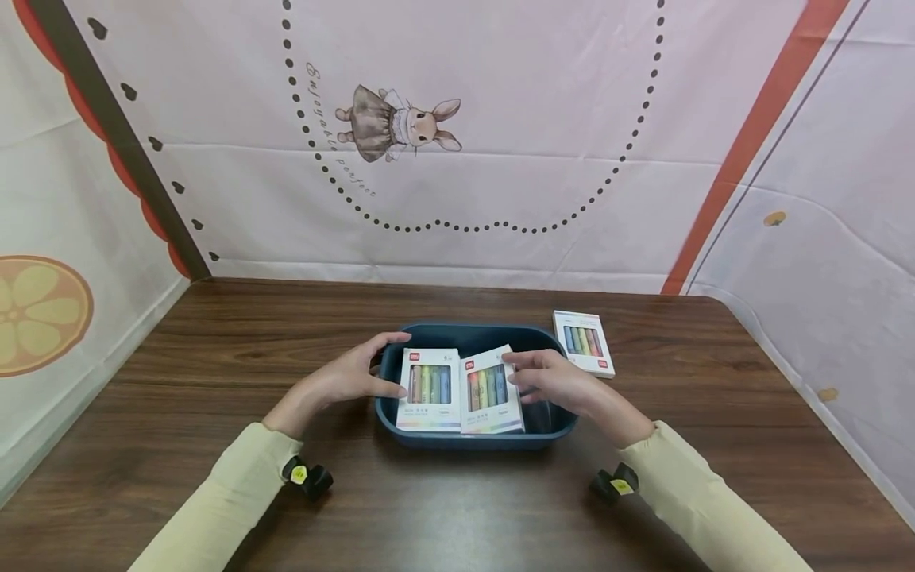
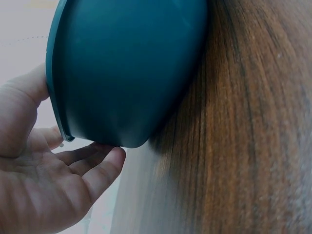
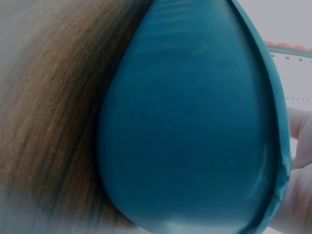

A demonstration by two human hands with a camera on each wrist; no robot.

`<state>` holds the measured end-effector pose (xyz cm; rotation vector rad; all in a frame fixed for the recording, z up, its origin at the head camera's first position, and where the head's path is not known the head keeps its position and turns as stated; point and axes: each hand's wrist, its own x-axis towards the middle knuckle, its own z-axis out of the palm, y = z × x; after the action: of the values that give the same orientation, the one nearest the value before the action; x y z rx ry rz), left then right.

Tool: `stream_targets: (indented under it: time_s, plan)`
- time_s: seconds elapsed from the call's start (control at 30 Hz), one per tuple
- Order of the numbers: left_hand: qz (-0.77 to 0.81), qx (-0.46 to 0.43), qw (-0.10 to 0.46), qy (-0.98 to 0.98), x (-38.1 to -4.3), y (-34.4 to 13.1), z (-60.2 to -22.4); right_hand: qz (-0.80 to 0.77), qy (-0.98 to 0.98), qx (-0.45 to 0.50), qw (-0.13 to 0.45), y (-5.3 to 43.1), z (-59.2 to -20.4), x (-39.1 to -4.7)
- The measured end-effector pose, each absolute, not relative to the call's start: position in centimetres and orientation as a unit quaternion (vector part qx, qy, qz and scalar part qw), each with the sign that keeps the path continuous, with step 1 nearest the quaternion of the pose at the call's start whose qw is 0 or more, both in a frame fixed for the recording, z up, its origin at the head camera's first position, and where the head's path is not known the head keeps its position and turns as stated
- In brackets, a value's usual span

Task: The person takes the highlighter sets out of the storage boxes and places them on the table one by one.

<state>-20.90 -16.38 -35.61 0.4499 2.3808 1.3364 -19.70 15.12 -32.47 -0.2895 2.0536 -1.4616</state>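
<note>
A dark blue oval plastic bin (image 1: 475, 441) sits on the table, with two white windowed boxes of coloured markers leaning side by side in it. My left hand (image 1: 350, 372) grips the bin's left end, thumb over the rim by the left marker box (image 1: 430, 413) and fingers along the outside. In the left wrist view, fingertips (image 2: 114, 156) lie against the bin's outer wall (image 2: 126, 73). With its fingers at the upper right edge, my right hand (image 1: 565, 385) holds the slightly tilted right marker box (image 1: 493, 417). The bin's wall (image 3: 195, 122) hides most of that hand in the right wrist view.
A third marker box (image 1: 582, 342) lies on the table just behind the bin's right end. The dark wood table (image 1: 286, 318) ends at a pale printed cloth (image 1: 500, 103) hanging behind and on both sides.
</note>
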Motion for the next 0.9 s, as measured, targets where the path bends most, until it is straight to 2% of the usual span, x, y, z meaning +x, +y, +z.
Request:
stream_targets:
  time_s: [0.33,0.63,0.9]
  plan:
    - [0.474,0.155,0.187,0.846,-20.89,-16.39,-35.64,-0.553,0.764,-0.135,0.305,14.98,-32.90,-19.33]
    - [0.472,0.151,0.187,0.848,-20.82,-16.40,-35.60,-0.487,0.820,-0.139,0.268,14.98,-32.94,-19.07]
    - [0.470,0.152,0.187,0.849,-20.92,-16.37,-35.68,-0.484,0.821,-0.152,0.260,15.03,-33.09,-19.05]
